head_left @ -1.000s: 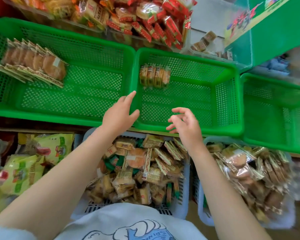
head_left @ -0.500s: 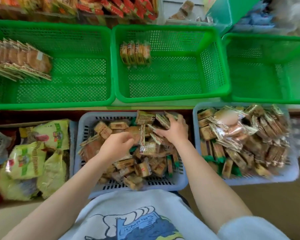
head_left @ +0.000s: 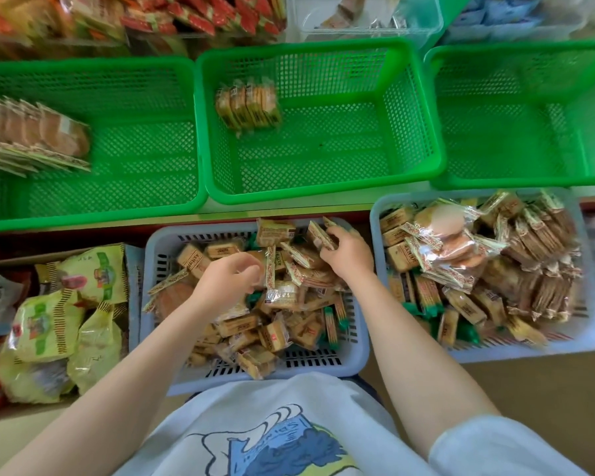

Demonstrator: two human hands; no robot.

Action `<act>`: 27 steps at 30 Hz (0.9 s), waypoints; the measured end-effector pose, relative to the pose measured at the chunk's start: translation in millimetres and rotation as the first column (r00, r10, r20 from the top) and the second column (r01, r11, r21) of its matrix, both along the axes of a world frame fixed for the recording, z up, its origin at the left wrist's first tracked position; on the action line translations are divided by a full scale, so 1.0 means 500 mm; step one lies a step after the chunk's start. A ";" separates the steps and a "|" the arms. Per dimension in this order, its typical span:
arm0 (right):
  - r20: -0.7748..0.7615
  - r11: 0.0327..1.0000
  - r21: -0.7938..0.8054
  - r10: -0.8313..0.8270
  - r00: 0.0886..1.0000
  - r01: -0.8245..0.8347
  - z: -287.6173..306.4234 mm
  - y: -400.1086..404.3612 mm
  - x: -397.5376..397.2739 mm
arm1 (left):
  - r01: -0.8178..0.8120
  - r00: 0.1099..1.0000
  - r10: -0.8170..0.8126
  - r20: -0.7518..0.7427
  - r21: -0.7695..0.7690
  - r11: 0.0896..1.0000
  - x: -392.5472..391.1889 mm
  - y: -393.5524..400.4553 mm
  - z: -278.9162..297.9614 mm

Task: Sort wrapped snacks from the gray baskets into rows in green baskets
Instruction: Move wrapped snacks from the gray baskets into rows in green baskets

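Two gray baskets sit below me, the middle gray basket and the right gray basket, both heaped with mixed wrapped snacks. My left hand is curled over the middle pile, its fingertips beside an upright strip packet; whether it holds anything is hidden. At that basket's far rim, my right hand grips a tan wrapped snack. Above them, the left green basket holds a row of round cakes. The middle green basket holds a short row of square snacks. The right green basket holds nothing.
Yellow-green snack bags fill a box at the left of the gray baskets. Red-wrapped snacks and a clear bin stand behind the green baskets. Bare floor shows at lower right.
Both hands came down from the middle green basket's front rim into the middle gray basket. My right hand has since shifted to the far rim and taken hold of a tan packet.
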State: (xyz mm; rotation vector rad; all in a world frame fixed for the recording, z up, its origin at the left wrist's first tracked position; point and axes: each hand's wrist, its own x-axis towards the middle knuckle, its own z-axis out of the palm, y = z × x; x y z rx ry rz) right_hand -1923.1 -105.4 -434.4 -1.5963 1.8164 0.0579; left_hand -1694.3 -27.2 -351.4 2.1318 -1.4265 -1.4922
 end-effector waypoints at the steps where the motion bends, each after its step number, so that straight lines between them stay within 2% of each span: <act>1: 0.021 1.000 -0.017 -0.018 1.000 0.018 0.010 -0.001 -0.005 | -0.015 1.000 0.015 -0.004 0.009 1.000 -0.007 0.001 0.001; 4: 0.172 0.991 -0.087 -0.086 0.981 0.102 0.052 0.003 -0.030 | -0.064 0.998 0.064 -0.020 0.033 0.997 -0.025 -0.001 -0.001; 7: 0.453 0.976 -0.044 -0.171 0.875 0.213 0.113 0.022 -0.064 | -0.168 0.981 0.174 -0.084 0.073 0.983 -0.052 -0.014 -0.004; 8: 0.554 0.966 0.024 -0.227 0.801 0.257 0.129 0.028 -0.073 | -0.216 0.965 0.227 -0.134 0.095 0.972 -0.061 -0.020 -0.006; 10: 0.715 0.922 0.233 -0.378 0.588 0.310 0.144 0.036 -0.085 | -0.300 0.911 0.332 -0.243 0.159 0.941 -0.086 -0.034 0.002; 12: 0.768 0.876 0.407 -0.481 0.424 0.257 0.147 0.041 -0.091 | -0.346 0.833 0.417 -0.363 0.246 0.906 -0.112 -0.047 0.010; 14: 0.771 0.862 0.468 -0.506 0.387 0.194 0.149 0.037 -0.095 | -0.397 0.717 0.494 -0.493 0.294 0.869 -0.131 -0.055 0.017; 16: 0.773 0.858 0.489 -0.510 0.377 0.157 0.153 0.030 -0.102 | -0.457 0.628 0.550 -0.551 0.310 0.834 -0.142 -0.059 0.022; 20: 0.784 0.875 0.465 -0.478 0.396 0.135 0.179 0.015 -0.110 | -0.473 0.575 0.560 -0.597 0.316 0.822 -0.149 -0.059 0.034; 25: 0.813 0.878 0.408 -0.474 0.337 0.252 0.223 0.019 -0.084 | -0.424 0.594 0.492 -0.637 0.272 0.864 -0.146 -0.073 0.056; 27: 0.818 0.875 0.383 -0.470 0.332 0.294 0.239 0.025 -0.062 | -0.413 0.568 0.471 -0.675 0.262 0.872 -0.137 -0.080 0.070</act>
